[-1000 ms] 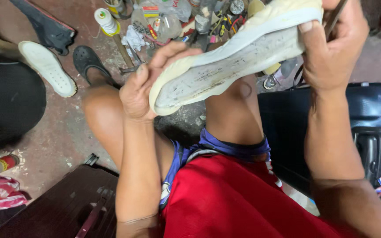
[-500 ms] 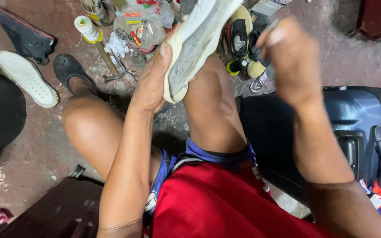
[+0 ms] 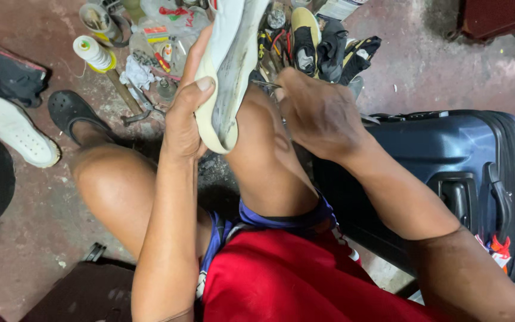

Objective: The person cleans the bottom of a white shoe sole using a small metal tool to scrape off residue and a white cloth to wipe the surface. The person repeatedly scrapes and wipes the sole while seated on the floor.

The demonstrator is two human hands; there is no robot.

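Head view showed my left hand [image 3: 184, 116] gripping the shoe [image 3: 229, 65] upright on my knee, thumb pressed against its sole; my right hand [image 3: 317, 113] pinched a thin tool [image 3: 264, 85] touching the sole.

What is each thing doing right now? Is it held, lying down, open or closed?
Worn white shoe: held on edge against the knee.
Left hand: gripping the shoe's sole.
Right hand: closed around a thin tool, mostly hidden.
Dark blue hard suitcase: closed, lying flat.
White thread spool: lying tilted on the floor.
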